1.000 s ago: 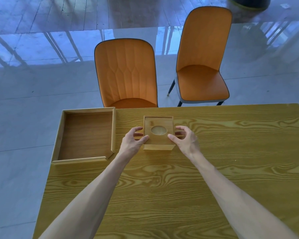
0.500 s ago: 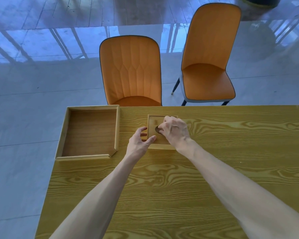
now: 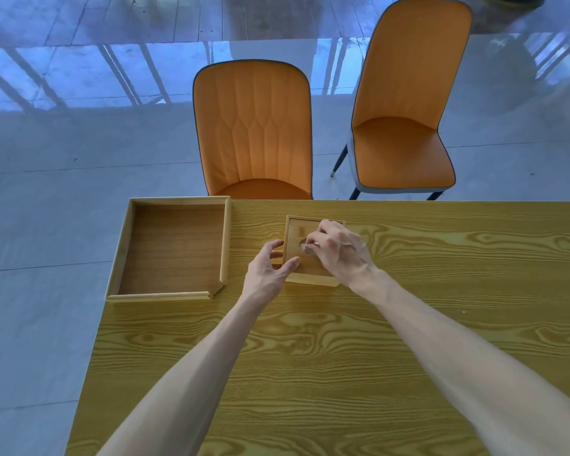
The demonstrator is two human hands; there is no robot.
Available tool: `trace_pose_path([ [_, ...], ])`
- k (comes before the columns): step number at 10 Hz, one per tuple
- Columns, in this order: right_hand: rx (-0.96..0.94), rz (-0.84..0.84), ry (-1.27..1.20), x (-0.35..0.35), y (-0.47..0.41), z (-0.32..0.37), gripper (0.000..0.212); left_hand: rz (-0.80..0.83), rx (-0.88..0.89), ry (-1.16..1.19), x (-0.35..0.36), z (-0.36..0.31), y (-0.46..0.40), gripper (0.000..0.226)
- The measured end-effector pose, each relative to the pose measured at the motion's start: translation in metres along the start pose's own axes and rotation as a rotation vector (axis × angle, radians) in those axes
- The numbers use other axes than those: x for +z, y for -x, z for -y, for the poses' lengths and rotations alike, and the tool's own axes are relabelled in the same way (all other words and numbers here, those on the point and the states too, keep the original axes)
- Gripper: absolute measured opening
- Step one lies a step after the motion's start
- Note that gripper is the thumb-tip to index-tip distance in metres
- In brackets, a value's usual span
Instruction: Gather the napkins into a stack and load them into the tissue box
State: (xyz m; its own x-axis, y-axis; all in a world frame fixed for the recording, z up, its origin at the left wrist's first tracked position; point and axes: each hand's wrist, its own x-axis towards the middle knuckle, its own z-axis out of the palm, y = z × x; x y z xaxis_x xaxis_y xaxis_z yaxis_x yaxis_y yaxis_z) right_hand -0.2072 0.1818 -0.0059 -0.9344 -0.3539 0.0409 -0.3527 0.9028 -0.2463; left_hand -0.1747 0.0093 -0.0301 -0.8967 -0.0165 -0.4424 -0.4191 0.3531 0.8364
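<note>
A small square wooden tissue box (image 3: 296, 231) with an oval hole (image 3: 302, 245) in its lid stands on the yellow wooden table (image 3: 343, 350) near the far edge. My left hand (image 3: 268, 272) grips the box's left side, thumb on the lid's near-left corner and fingers against the side wall. My right hand (image 3: 340, 252) lies over the lid with its fingertips bunched at the rim of the hole, hiding most of it. No napkins show anywhere in view.
An open shallow wooden tray (image 3: 226, 238) with nothing in it sits at the table's far-left corner, a hand's width left of the box. Two orange chairs (image 3: 254, 126) (image 3: 405, 113) stand beyond the far edge on a glossy tiled floor.
My right hand left the box's right side, came over the lid and put its fingertips at the hole. My left hand stayed at the left side. The camera tilted slightly.
</note>
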Motion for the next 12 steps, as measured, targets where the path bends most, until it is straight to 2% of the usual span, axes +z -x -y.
trace_pose_path([
  [2,0.136,-0.089,-0.223,0.006,0.015,-0.004,0.012,0.002,-0.004,0.015,0.001,0.000,0.001,0.061],
  [6,0.338,-0.223,-0.664,0.010,0.028,-0.007,0.018,0.003,-0.006,0.032,0.001,0.000,0.002,0.063],
  [10,0.346,-0.262,-0.741,0.013,0.034,-0.007,0.015,0.011,-0.024,0.050,0.001,0.002,0.002,0.063],
  [11,0.347,-0.286,-0.765,0.011,0.036,-0.007,0.018,0.046,-0.084,0.001,-0.002,0.000,0.000,0.064],
  [12,0.393,-0.294,-0.758,0.001,0.037,-0.008,0.025,0.179,-0.183,-0.163,-0.010,-0.008,0.000,0.065],
])
